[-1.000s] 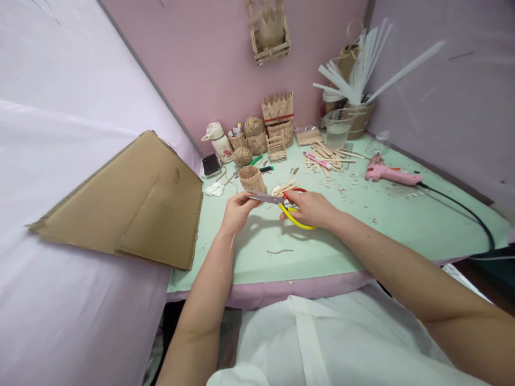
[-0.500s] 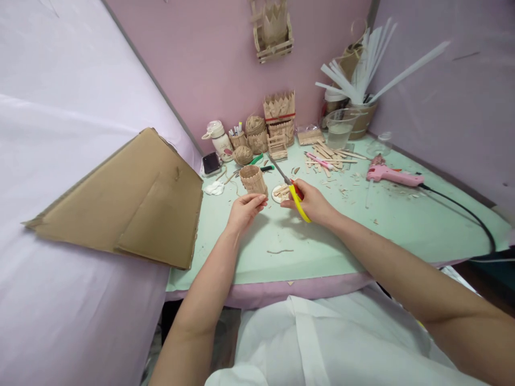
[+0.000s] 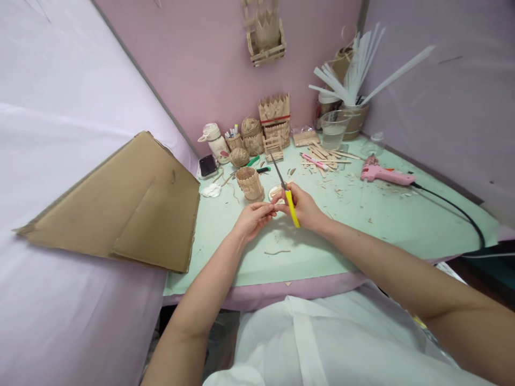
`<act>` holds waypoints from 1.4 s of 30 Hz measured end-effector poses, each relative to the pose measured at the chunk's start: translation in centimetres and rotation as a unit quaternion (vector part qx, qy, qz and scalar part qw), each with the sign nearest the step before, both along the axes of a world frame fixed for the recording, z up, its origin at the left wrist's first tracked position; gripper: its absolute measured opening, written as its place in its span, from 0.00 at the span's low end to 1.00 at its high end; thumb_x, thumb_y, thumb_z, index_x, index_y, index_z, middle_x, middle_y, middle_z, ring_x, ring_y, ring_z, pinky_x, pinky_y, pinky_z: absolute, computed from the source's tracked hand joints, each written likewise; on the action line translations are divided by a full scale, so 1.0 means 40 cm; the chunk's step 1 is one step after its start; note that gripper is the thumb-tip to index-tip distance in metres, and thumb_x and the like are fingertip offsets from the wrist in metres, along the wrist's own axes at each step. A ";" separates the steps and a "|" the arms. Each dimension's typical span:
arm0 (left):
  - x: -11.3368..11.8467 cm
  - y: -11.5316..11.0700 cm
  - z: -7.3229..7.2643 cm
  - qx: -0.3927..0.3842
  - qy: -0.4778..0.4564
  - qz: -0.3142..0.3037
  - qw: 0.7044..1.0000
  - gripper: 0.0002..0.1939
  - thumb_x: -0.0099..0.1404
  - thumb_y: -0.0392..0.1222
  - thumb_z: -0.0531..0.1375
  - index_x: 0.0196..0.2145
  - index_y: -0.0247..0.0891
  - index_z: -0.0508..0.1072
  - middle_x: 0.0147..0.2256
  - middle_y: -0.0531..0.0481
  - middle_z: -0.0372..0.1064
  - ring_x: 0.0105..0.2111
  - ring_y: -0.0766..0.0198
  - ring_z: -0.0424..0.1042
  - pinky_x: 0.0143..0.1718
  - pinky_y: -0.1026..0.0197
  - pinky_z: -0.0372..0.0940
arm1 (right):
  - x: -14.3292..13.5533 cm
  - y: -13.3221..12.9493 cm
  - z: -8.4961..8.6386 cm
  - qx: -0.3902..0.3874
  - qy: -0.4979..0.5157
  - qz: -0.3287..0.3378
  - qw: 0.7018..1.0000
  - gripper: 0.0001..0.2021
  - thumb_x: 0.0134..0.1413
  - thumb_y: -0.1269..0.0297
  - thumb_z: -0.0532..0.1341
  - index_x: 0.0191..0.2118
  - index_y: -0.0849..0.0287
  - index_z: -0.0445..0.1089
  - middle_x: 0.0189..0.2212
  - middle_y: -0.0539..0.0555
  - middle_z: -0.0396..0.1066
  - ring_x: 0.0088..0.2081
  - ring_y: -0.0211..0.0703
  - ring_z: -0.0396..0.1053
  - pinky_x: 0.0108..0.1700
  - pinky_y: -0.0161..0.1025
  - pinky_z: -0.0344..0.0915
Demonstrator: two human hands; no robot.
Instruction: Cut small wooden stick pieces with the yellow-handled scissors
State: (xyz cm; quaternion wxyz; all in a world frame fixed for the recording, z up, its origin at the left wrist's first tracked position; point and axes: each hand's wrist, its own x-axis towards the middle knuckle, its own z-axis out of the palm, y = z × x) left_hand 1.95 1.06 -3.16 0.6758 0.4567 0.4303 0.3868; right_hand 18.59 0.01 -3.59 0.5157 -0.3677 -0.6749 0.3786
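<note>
In the head view, the left hand (image 3: pixel 257 217) has its grip pinched together at the right hand (image 3: pixel 303 206), and I can't tell if a tiny bit is inside. The right hand's grip is wrapped around the scissors (image 3: pixel 293 209), which point up and away. The wood cup (image 3: pixel 250 183) stands on the tabletop (image 3: pixel 241 265), just past the left hand. A turn of the right wrist could swing the blades and poke the left fingers or tip the cup. With the scissors in that hand, its fingers could fumble small bits. The glue gun (image 3: pixel 388 175) could burn if it is hot, and a bump on its cord (image 3: pixel 454 202) could drag it. I can't read any words or brand names.
</note>
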 end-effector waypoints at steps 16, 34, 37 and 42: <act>-0.008 0.002 0.011 0.039 -0.018 0.041 0.998 0.13 0.46 0.43 0.68 0.27 0.32 0.76 0.24 0.49 0.70 0.24 0.72 0.66 0.25 0.69 0.60 | 0.012 0.003 0.002 0.008 -0.107 -0.064 0.992 0.17 0.46 0.50 0.60 0.35 0.56 0.58 0.35 0.52 0.71 0.31 0.39 0.66 0.33 0.36 0.60; -0.035 0.024 0.005 0.252 0.020 0.188 0.949 0.12 0.49 0.46 0.65 0.29 0.35 0.73 0.25 0.51 0.72 0.26 0.68 0.69 0.33 0.63 0.64 | 0.031 -0.004 0.015 0.076 -0.440 -0.148 0.883 0.21 0.46 0.45 0.58 0.41 0.54 0.62 0.37 0.52 0.73 0.34 0.47 0.70 0.26 0.36 0.49; -0.035 0.022 0.009 0.254 0.028 0.186 0.949 0.12 0.49 0.46 0.66 0.29 0.35 0.73 0.25 0.51 0.72 0.26 0.67 0.69 0.33 0.62 0.64 | 0.030 -0.004 0.016 0.070 -0.444 -0.147 0.881 0.21 0.46 0.45 0.58 0.42 0.54 0.62 0.37 0.52 0.73 0.34 0.46 0.70 0.26 0.36 0.49; -0.036 0.021 0.010 0.268 0.040 0.183 0.945 0.10 0.50 0.44 0.65 0.29 0.35 0.73 0.26 0.51 0.72 0.27 0.67 0.70 0.34 0.62 0.65 | 0.028 -0.006 0.019 0.063 -0.452 -0.146 0.878 0.22 0.46 0.44 0.58 0.41 0.54 0.62 0.36 0.53 0.73 0.33 0.47 0.70 0.26 0.36 0.48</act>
